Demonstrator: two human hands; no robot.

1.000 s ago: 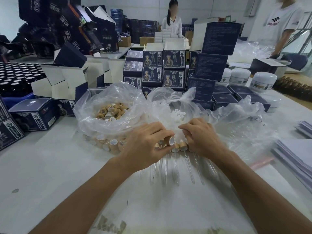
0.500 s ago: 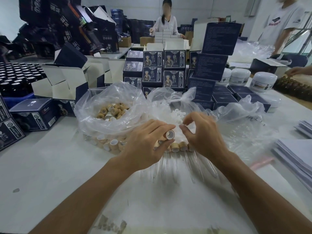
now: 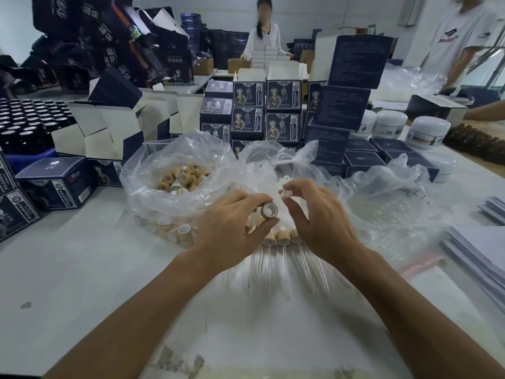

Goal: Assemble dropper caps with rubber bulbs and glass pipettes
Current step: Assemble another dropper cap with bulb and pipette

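Observation:
My left hand (image 3: 232, 231) pinches a tan dropper cap (image 3: 269, 210) with a white liner, its open end turned toward me. A short gap to the right, my right hand (image 3: 317, 217) pinches a small white rubber bulb (image 3: 287, 193) between thumb and fingertips. Below both hands a row of assembled droppers (image 3: 281, 237) lies on the table, their glass pipettes (image 3: 273, 269) pointing toward me. A clear bag of tan caps (image 3: 180, 179) sits to the left, and a clear bag of white bulbs (image 3: 270, 170) lies behind my hands.
Dark blue product boxes (image 3: 257, 110) stack up behind the bags, with open cartons (image 3: 103, 132) and dark bottles (image 3: 27, 119) at left. White jars (image 3: 426, 129) and crumpled clear plastic (image 3: 388, 198) lie right. Paper stacks (image 3: 478, 247) sit at the right edge. Two people stand at the back.
My right hand rose from the row of droppers to the bulb bag and now pinches a white bulb. My left hand lifted its cap slightly and turned its opening toward me.

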